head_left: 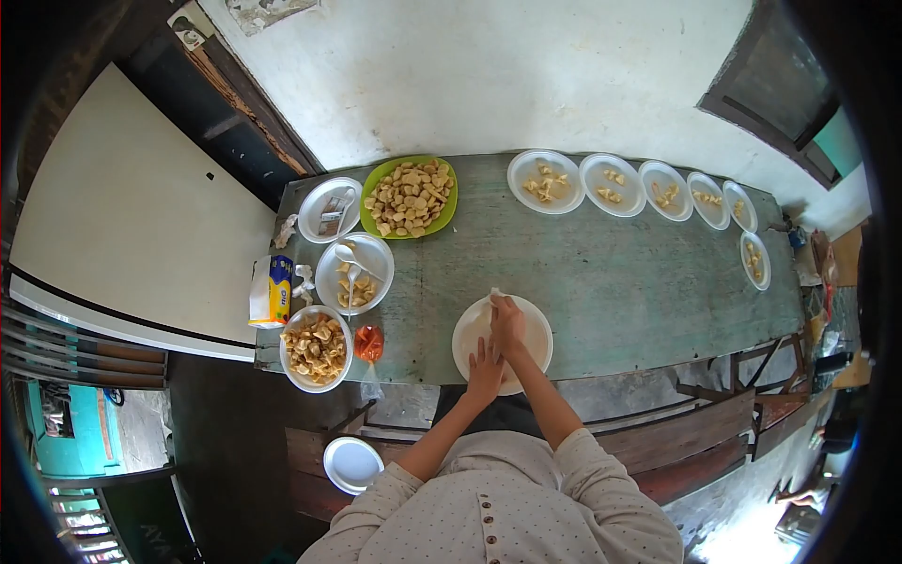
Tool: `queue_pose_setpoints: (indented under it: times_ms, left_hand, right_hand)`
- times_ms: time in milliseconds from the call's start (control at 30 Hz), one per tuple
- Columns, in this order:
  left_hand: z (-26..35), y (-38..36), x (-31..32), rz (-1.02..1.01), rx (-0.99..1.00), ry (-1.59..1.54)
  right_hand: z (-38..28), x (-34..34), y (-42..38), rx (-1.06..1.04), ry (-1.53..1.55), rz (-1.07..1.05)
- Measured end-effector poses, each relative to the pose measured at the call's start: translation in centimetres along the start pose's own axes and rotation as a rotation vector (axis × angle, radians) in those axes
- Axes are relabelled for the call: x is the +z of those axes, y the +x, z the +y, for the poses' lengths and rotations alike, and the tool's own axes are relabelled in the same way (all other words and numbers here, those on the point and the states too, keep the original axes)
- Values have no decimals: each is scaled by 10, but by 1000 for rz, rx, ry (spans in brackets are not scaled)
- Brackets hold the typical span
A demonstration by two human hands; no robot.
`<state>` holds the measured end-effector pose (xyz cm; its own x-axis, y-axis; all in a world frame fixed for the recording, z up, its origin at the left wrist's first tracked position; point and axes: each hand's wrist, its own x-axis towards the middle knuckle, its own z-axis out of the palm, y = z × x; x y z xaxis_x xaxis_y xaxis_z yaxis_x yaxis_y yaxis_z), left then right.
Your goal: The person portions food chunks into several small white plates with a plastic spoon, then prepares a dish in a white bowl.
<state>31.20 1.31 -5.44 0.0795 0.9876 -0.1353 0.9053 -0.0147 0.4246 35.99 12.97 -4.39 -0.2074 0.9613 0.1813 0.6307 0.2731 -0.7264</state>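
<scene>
A white plate (537,346) lies in front of me at the near edge of the table. My left hand (486,368) rests on the plate's left part with its fingers spread. Just beyond it, my right hand (508,324) is closed over the plate, and a bit of white tissue (496,292) sticks out past its fingers near the far rim. No food shows on this plate, though both hands cover part of it.
Several white plates (544,205) with small food portions line the table's far right. At left are a green plate of yellowish pieces (410,195), a bowl of fried snacks (316,349), a plate with spoons (377,254), a red sauce bag (369,345) and a tissue pack (272,291).
</scene>
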Motion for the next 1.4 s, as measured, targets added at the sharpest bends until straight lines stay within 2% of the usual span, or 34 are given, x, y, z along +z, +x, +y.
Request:
queue_pose_setpoints:
  times_ms: [133, 333, 500, 667, 800, 867, 900, 967, 1067, 1200, 1300, 1400]
  left_hand:
    - [-9, -1, 19, 108, 43, -70]
    - [-14, -3, 26, -20, 17, -58]
    - [-8, -2, 17, 43, 9, -86]
    - [-1, 0, 3, -18, -18, -25]
    - [1, 0, 0, 3, -6, -6]
    - [1, -1, -1, 35, 7, -12]
    - [1, -2, -2, 33, 5, -24]
    - [2, -2, -4, 32, 5, -38]
    - [4, -1, -5, -33, -26, -11]
    - [3, -1, -6, -36, -20, -9]
    - [3, -1, -6, -41, -17, -5]
    - [3, -1, -6, -39, -18, -5]
  right_hand:
    - [-16, 15, -8, -81, -54, -88]
    - [-17, 22, -13, -264, -54, -152]
    - [-13, 20, -2, -295, -178, -225]
    - [0, 5, 13, -81, -272, -207]
    - [18, -23, 16, -4, -293, -196]
    - [27, -34, 10, 35, -273, -70]
    - [28, -40, 7, 32, -274, -72]
    - [29, -51, 0, 167, -279, 18]
    - [34, -58, -11, 230, -289, 0]
    - [35, -55, -11, 200, -269, 40]
    - [30, -50, -3, 242, -328, -21]
    - [27, -41, 1, 168, -240, 25]
